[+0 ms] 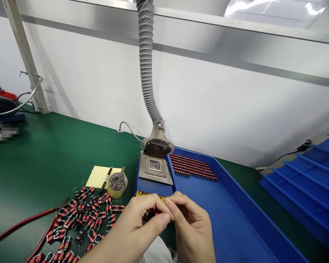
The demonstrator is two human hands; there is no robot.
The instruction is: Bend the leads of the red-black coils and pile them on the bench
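My left hand and my right hand meet in front of the solder pot. Between the left thumb and fingers a small red and black coil shows in part; most of it is hidden. My right thumb and forefinger are pinched together against the left fingertips, and whatever is in them cannot be made out. Left of my hands lies a loose heap of red and black coils with silvery wire ends. Red-handled pliers rest beside the heap.
A fume hose hangs down over the solder pot. A blue tray on the right holds rows of coils at its far end. A tub of grey bits, a yellow paper pad and a pen sit left of the pot.
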